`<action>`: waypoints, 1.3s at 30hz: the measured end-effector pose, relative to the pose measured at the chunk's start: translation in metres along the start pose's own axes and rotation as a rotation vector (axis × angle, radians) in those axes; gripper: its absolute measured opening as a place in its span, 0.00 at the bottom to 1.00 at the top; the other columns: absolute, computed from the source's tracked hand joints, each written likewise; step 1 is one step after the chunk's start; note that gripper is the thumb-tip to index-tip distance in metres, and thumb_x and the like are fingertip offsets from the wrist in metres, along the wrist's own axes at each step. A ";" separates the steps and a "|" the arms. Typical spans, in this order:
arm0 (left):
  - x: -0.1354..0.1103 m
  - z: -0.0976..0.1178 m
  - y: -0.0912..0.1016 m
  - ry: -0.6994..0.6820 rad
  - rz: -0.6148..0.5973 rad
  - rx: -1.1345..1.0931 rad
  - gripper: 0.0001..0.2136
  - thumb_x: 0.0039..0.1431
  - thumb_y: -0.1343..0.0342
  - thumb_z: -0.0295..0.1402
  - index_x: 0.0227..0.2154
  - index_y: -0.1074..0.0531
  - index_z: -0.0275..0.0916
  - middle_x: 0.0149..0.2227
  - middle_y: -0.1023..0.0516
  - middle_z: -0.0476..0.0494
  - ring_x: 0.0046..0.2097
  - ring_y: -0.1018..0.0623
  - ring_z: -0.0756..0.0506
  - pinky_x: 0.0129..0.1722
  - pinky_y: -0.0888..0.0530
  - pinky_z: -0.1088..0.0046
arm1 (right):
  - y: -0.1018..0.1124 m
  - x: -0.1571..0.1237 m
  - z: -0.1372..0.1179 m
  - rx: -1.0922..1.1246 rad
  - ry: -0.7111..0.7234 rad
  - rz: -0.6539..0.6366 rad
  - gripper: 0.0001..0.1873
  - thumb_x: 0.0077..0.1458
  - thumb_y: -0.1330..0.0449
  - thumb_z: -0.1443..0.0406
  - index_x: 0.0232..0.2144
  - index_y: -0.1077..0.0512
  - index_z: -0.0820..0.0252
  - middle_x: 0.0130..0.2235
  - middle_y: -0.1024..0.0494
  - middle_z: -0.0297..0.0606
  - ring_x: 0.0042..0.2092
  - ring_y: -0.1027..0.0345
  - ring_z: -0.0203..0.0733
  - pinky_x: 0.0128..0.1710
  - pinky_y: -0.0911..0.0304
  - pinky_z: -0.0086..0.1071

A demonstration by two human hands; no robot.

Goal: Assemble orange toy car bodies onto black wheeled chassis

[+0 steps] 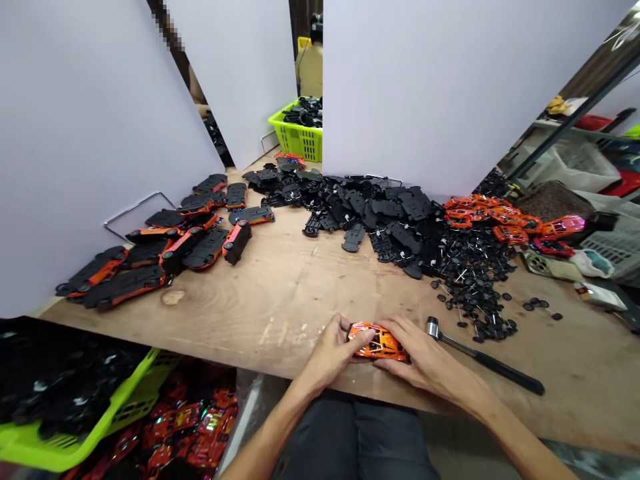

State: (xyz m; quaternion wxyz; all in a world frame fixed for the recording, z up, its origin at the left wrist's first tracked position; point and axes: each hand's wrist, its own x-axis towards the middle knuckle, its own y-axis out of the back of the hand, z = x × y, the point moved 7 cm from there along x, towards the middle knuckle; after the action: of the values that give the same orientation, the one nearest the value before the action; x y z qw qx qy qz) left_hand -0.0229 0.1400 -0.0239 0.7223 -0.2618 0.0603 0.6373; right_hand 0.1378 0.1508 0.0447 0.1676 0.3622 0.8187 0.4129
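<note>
plywood bench point(280, 293) | white partitions point(425, 87) | orange car point(377, 341) near edge | green basket point(295, 138)

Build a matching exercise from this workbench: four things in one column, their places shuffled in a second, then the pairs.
1. orange toy car
2. hammer
3. heap of black wheels
4. far green basket

A. flat on the wooden bench, right of the right hand
B. behind the gap between the white partitions
C. gripped between the left hand and the right hand
D. piled on the bench beyond the hammer

Pairs: 1-C, 2-A, 3-D, 4-B.
</note>
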 end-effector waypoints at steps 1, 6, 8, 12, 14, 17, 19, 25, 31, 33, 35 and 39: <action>0.000 0.000 0.000 -0.002 0.004 -0.003 0.27 0.50 0.29 0.53 0.34 0.39 0.43 0.32 0.24 0.52 0.36 0.21 0.46 0.36 0.23 0.70 | -0.001 0.000 0.001 -0.018 -0.005 -0.001 0.26 0.66 0.37 0.59 0.63 0.36 0.50 0.58 0.26 0.46 0.58 0.30 0.53 0.58 0.29 0.47; 0.001 -0.005 0.003 -0.038 0.040 0.045 0.26 0.52 0.30 0.53 0.35 0.39 0.43 0.31 0.27 0.53 0.35 0.25 0.48 0.35 0.28 0.73 | -0.022 -0.004 0.008 -0.213 -0.002 0.043 0.29 0.66 0.37 0.55 0.65 0.37 0.53 0.59 0.26 0.51 0.57 0.30 0.60 0.57 0.32 0.57; 0.003 -0.008 0.005 -0.058 0.082 0.063 0.26 0.52 0.30 0.53 0.34 0.39 0.43 0.29 0.29 0.55 0.33 0.27 0.49 0.34 0.30 0.74 | -0.032 -0.004 0.010 -0.282 -0.004 0.065 0.31 0.66 0.38 0.52 0.65 0.37 0.55 0.60 0.26 0.54 0.58 0.31 0.64 0.57 0.34 0.61; 0.005 -0.010 0.000 -0.060 0.057 -0.020 0.27 0.49 0.29 0.53 0.34 0.41 0.43 0.29 0.27 0.54 0.32 0.27 0.49 0.35 0.29 0.73 | -0.030 -0.003 0.010 -0.315 -0.031 0.091 0.36 0.63 0.36 0.48 0.66 0.36 0.58 0.61 0.27 0.57 0.61 0.33 0.68 0.61 0.40 0.66; 0.001 -0.004 -0.001 -0.079 0.034 -0.018 0.26 0.50 0.29 0.51 0.35 0.40 0.43 0.30 0.25 0.53 0.33 0.25 0.49 0.36 0.27 0.73 | -0.020 -0.005 0.008 -0.197 -0.024 0.083 0.38 0.61 0.35 0.46 0.66 0.36 0.55 0.62 0.28 0.54 0.62 0.34 0.65 0.63 0.40 0.62; -0.009 0.007 0.001 -0.126 -0.050 0.085 0.20 0.55 0.30 0.44 0.42 0.34 0.42 0.35 0.22 0.50 0.37 0.22 0.46 0.39 0.26 0.73 | 0.000 -0.014 0.015 0.110 -0.110 0.188 0.24 0.66 0.38 0.51 0.60 0.31 0.51 0.58 0.24 0.46 0.59 0.30 0.54 0.59 0.33 0.47; -0.017 0.014 -0.001 -0.174 -0.149 0.208 0.16 0.59 0.34 0.40 0.47 0.28 0.42 0.41 0.18 0.45 0.45 0.19 0.43 0.45 0.25 0.70 | 0.004 -0.024 0.022 0.299 -0.195 0.298 0.14 0.68 0.39 0.54 0.51 0.27 0.52 0.50 0.21 0.42 0.52 0.27 0.48 0.53 0.30 0.38; -0.028 0.016 -0.014 -0.301 -0.208 0.566 0.14 0.64 0.37 0.40 0.49 0.21 0.41 0.50 0.16 0.40 0.52 0.18 0.38 0.54 0.25 0.66 | -0.011 -0.036 0.024 0.521 -0.228 0.383 0.12 0.66 0.36 0.56 0.47 0.26 0.53 0.47 0.22 0.38 0.50 0.27 0.45 0.52 0.33 0.35; -0.033 0.006 -0.018 -0.366 -0.085 0.565 0.11 0.67 0.40 0.40 0.47 0.21 0.41 0.50 0.15 0.40 0.52 0.18 0.38 0.55 0.25 0.66 | -0.007 -0.030 0.022 0.570 -0.232 0.342 0.10 0.65 0.35 0.57 0.43 0.25 0.55 0.41 0.22 0.36 0.44 0.29 0.43 0.46 0.34 0.34; -0.033 0.010 -0.020 -0.387 -0.114 0.633 0.12 0.68 0.41 0.39 0.49 0.22 0.42 0.50 0.15 0.40 0.51 0.17 0.39 0.53 0.24 0.67 | -0.005 -0.030 0.020 0.551 -0.232 0.385 0.09 0.66 0.36 0.57 0.41 0.25 0.55 0.40 0.22 0.36 0.42 0.29 0.42 0.45 0.35 0.34; -0.031 0.017 -0.027 -0.429 -0.175 0.785 0.12 0.67 0.40 0.40 0.50 0.23 0.43 0.47 0.15 0.40 0.46 0.17 0.40 0.46 0.24 0.69 | -0.005 -0.030 0.020 0.546 -0.229 0.411 0.08 0.66 0.36 0.58 0.41 0.25 0.56 0.40 0.22 0.36 0.42 0.29 0.42 0.44 0.36 0.34; -0.027 0.030 -0.046 -0.625 -0.089 1.166 0.10 0.62 0.35 0.43 0.40 0.23 0.43 0.35 0.17 0.41 0.35 0.19 0.42 0.32 0.30 0.71 | -0.011 -0.033 0.029 0.571 -0.234 0.442 0.11 0.61 0.31 0.59 0.43 0.25 0.56 0.41 0.21 0.34 0.44 0.27 0.43 0.46 0.33 0.34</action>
State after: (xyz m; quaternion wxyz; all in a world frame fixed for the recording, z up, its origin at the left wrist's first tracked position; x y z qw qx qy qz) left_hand 0.0085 0.1273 0.0272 0.7549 0.3669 0.1719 0.5157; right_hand 0.1725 0.1382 0.0176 0.0593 0.6070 0.7782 0.1500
